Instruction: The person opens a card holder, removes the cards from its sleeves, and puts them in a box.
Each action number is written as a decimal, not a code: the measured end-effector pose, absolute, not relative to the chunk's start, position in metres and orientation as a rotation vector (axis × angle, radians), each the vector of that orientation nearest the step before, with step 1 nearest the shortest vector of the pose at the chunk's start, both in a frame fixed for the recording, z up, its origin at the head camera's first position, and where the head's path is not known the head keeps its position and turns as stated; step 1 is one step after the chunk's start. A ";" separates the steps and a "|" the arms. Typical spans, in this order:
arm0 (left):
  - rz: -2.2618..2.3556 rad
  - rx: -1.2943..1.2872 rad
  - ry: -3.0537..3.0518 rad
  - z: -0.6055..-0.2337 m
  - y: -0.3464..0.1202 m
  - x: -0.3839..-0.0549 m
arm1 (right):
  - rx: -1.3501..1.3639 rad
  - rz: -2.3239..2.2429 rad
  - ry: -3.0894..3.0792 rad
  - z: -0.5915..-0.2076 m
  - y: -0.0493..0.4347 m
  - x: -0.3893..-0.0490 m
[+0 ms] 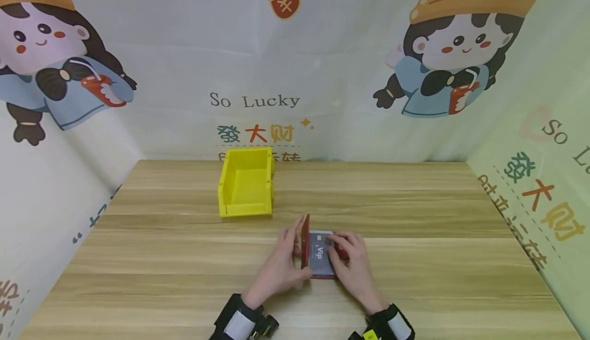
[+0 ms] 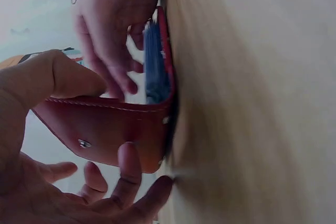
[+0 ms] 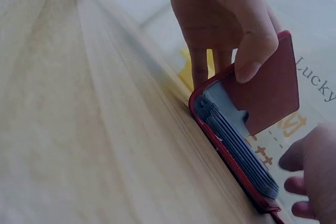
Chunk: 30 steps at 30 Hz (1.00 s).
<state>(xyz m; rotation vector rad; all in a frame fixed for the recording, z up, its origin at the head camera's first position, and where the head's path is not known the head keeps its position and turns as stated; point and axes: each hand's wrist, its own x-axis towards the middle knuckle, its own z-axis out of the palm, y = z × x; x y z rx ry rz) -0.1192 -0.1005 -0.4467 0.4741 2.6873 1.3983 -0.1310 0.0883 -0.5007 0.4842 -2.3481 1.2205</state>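
A red leather card holder (image 1: 305, 248) lies on the table with its front cover raised on the left. Inside is a stack of clear sleeves (image 3: 239, 148), and a grey card marked "Vip" (image 1: 319, 251) shows on top. My left hand (image 1: 278, 268) holds the raised cover, its thumb at the cover's near edge and its fingers behind the outer face. A metal snap (image 2: 84, 144) is visible on that face. At the right side of the sleeves is my right hand (image 1: 356, 263), thumb and forefinger over the card's edge, with nothing plainly pinched.
Behind the hands, a yellow plastic bin (image 1: 269, 209) stands toward the table's back edge. The wooden table (image 1: 415, 202) meets printed cloth walls (image 1: 341, 99) at the back and both sides. Black camera straps (image 1: 239, 319) are on both wrists.
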 end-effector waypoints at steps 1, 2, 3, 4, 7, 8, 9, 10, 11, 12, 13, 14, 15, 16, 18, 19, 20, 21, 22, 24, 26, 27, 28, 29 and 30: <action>1.404 0.449 2.687 -0.445 -0.102 -0.119 | 0.468 1.203 -2.370 -0.501 0.088 -0.131; 1.413 0.432 2.687 -0.443 -0.103 -0.119 | 0.458 1.192 -2.390 -0.501 0.088 -0.131; 1.423 0.415 2.681 -0.441 -0.105 -0.119 | 0.452 1.188 -2.411 -0.501 0.088 -0.131; 1.439 0.399 2.674 -0.439 -0.107 -0.119 | 0.447 1.189 -2.428 -0.501 0.088 -0.131; 1.480 0.326 2.673 -0.434 -0.112 -0.121 | 0.427 1.203 -2.475 -0.501 0.089 -0.130; 1.498 0.294 2.676 -0.433 -0.114 -0.122 | 0.423 1.204 -2.491 -0.500 0.089 -0.130; 1.509 0.258 2.683 -0.433 -0.116 -0.123 | 0.416 1.212 -2.508 -0.499 0.090 -0.130; 1.523 0.226 2.693 -0.432 -0.118 -0.124 | 0.411 1.216 -2.521 -0.499 0.090 -0.130; 1.535 0.199 2.709 -0.432 -0.119 -0.125 | 0.406 1.217 -2.534 -0.498 0.090 -0.130; 1.546 0.181 2.722 -0.432 -0.121 -0.126 | 0.403 1.222 -2.547 -0.498 0.089 -0.129; 1.553 0.168 2.735 -0.433 -0.123 -0.126 | 0.401 1.222 -2.558 -0.497 0.089 -0.129; 1.543 0.166 2.760 -0.434 -0.126 -0.127 | 0.398 1.224 -2.569 -0.497 0.089 -0.129; 1.535 0.159 2.774 -0.434 -0.128 -0.127 | 0.391 1.232 -2.580 -0.496 0.089 -0.129; 1.527 0.152 2.783 -0.434 -0.130 -0.128 | 0.389 1.233 -2.588 -0.496 0.089 -0.129; 1.490 0.135 2.794 -0.433 -0.134 -0.128 | 0.383 1.240 -2.603 -0.496 0.089 -0.129; 1.474 0.119 2.786 -0.432 -0.135 -0.128 | 0.385 1.229 -2.608 -0.496 0.089 -0.129; 1.454 0.109 2.778 -0.431 -0.137 -0.128 | 0.381 1.231 -2.614 -0.496 0.089 -0.129; 1.440 0.092 2.758 -0.430 -0.138 -0.128 | 0.379 1.228 -2.617 -0.496 0.089 -0.129; 1.419 0.084 2.749 -0.429 -0.140 -0.128 | 0.378 1.224 -2.619 -0.496 0.089 -0.129; 1.378 0.071 2.734 -0.427 -0.142 -0.127 | 0.381 1.203 -2.624 -0.496 0.089 -0.129; 1.333 0.071 2.739 -0.425 -0.144 -0.126 | 0.385 1.184 -2.631 -0.496 0.089 -0.129; 1.308 0.076 2.750 -0.425 -0.144 -0.126 | 0.393 1.176 -2.633 -0.496 0.089 -0.129; 1.284 0.081 2.763 -0.425 -0.145 -0.125 | 0.401 1.168 -2.635 -0.496 0.089 -0.129; 1.265 0.087 2.773 -0.425 -0.145 -0.125 | 0.409 1.160 -2.637 -0.496 0.089 -0.129; 1.248 0.096 2.785 -0.425 -0.146 -0.124 | 0.416 1.156 -2.639 -0.496 0.089 -0.129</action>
